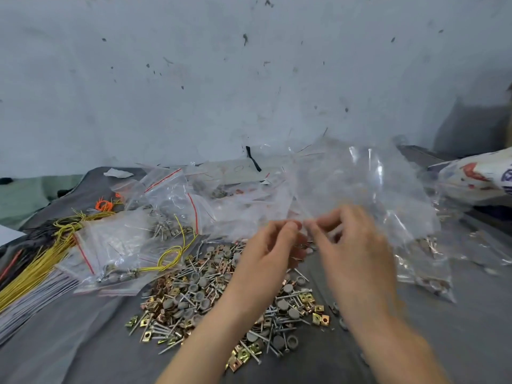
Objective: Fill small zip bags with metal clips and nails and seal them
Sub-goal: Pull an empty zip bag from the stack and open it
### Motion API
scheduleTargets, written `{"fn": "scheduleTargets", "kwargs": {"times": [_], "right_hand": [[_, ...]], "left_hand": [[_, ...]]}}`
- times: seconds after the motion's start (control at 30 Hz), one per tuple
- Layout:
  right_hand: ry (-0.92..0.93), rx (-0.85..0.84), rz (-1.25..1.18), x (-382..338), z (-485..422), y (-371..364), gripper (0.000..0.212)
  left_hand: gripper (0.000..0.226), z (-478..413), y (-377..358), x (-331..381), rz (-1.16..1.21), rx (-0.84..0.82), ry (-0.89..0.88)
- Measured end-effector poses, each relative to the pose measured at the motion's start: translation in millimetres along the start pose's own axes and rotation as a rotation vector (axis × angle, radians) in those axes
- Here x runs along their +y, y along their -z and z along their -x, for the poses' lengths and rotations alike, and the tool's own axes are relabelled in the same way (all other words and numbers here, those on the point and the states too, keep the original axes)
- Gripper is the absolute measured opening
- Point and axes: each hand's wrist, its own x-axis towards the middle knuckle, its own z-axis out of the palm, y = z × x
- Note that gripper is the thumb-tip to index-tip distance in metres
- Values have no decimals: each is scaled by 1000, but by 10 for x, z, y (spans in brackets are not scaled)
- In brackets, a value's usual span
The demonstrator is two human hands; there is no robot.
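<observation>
Hands, pair, raised together at mid-frame above the tabletop [83,342], which is draped in grey cloth. Left hand [268,248]: fingers curled, thumb and forefinger pressed together in a pinch. Right hand [352,245]: smeared by motion, fingers curled toward the same spot; whether it actually grips cannot be told. Large clear bag [360,184]: crumpled, standing behind and to the right of both hands. Filled zip bags [116,245]: red-striped, heaped to the left. Yellow wires [41,273]: bundled at the far left. Pile of clips and nails [194,295]: loose brass-coloured clips, steel nails and grey round caps spread on the cloth directly beneath the wrists, on the person's side of the fingertips. Small zip bag [303,224]: a thin clear film at the meeting fingertips (blurred, so the identification is a judgement), its edge apparently running left to right from one hand to the other, held well clear of the pile. Governing relation, as judged: the stock lies straight down and slightly back from the pinch; the left hand hangs over the pile's middle and is the nearer one for picking.
</observation>
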Motion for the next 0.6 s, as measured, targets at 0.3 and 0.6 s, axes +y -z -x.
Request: {"fn": "scheduleTargets", "kwargs": {"times": [0.3, 0.6], "right_hand": [[-107, -553, 90, 161, 372, -659, 18], [-230, -610, -195, 192, 307, -705, 15]], "left_hand": [[22, 120, 341, -514, -8, 103, 274], [24, 53, 523, -572, 217, 114, 345]]}}
